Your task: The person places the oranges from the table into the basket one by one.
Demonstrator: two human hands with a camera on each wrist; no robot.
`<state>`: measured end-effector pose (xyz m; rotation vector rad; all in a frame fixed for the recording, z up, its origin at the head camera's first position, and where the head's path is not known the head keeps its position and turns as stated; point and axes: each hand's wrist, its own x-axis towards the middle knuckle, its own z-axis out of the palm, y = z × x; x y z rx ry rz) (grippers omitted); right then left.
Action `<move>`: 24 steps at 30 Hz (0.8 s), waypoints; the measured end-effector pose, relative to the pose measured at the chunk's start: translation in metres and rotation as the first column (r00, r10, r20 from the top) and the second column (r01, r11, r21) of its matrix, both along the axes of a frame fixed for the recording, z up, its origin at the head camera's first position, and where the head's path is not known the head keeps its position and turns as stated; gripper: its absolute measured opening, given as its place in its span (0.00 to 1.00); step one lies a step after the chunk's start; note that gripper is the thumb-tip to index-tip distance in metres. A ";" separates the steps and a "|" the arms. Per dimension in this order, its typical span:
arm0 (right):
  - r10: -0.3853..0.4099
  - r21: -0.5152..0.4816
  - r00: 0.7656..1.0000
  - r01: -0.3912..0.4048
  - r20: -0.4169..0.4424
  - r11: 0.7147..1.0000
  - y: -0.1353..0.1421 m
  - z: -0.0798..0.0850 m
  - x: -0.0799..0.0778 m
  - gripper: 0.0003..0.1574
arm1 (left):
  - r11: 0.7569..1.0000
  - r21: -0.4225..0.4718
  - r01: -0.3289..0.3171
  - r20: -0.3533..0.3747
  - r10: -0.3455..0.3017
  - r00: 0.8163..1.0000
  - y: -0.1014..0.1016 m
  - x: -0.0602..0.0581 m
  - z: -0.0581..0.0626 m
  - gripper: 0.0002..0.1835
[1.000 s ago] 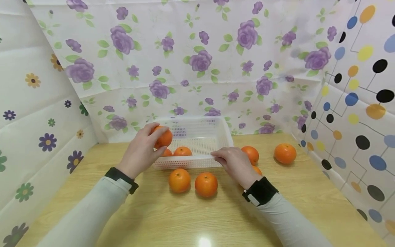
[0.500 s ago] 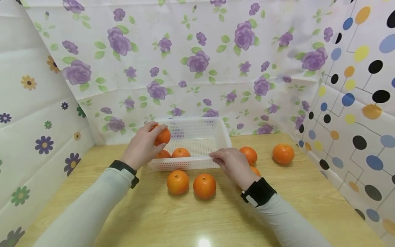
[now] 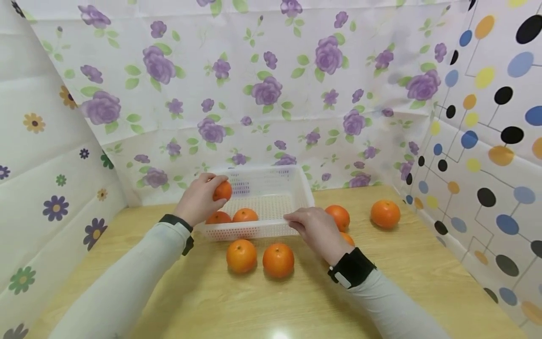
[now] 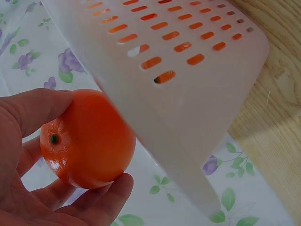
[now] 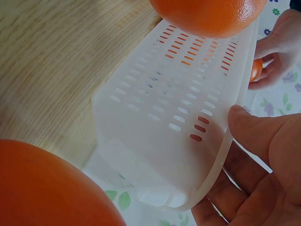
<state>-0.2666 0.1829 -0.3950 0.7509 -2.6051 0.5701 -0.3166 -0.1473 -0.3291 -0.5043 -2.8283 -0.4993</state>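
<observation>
My left hand [image 3: 196,200] grips an orange [image 3: 223,190] between thumb and fingers, over the left end of a white perforated plastic basket [image 3: 245,231]. In the left wrist view this orange [image 4: 94,141] shows its green stem spot, beside the basket's rim [image 4: 155,155]. Two more oranges, one at the left [image 3: 219,217] and one beside it [image 3: 245,215], lie inside against the front wall. With thumb above and fingers beneath, my right hand [image 5: 277,150] pinches the basket's front rim near its right corner. Its palm side is hidden in the head view.
Two oranges, left [image 3: 241,256] and right [image 3: 278,260], rest on the wooden table [image 3: 237,306] before the basket. Right of it lie an orange [image 3: 338,217], another partly hidden by my right hand [image 3: 347,238], and a farther one [image 3: 385,214]. Patterned cloth [image 3: 267,117] walls the back and sides.
My left hand and its orange have shifted slightly right and back over the basket. My right hand keeps its place on the rim. The head view has tilted a little up and right.
</observation>
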 end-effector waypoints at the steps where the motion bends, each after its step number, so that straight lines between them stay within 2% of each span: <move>1: 0.000 0.001 1.000 0.000 0.003 1.000 0.000 0.000 0.000 0.17 | 1.000 -0.003 -0.002 0.009 0.002 1.000 0.001 -0.002 -0.001 0.33; 13: -0.004 -0.006 1.000 0.004 0.013 1.000 0.000 -0.002 0.001 0.16 | 1.000 -0.026 0.000 0.057 0.002 0.998 0.002 -0.026 -0.012 0.31; 24: 0.005 -0.017 0.999 -0.005 -0.036 1.000 0.001 -0.005 0.000 0.16 | 0.998 -0.051 -0.035 0.112 0.040 0.993 0.003 -0.038 -0.017 0.33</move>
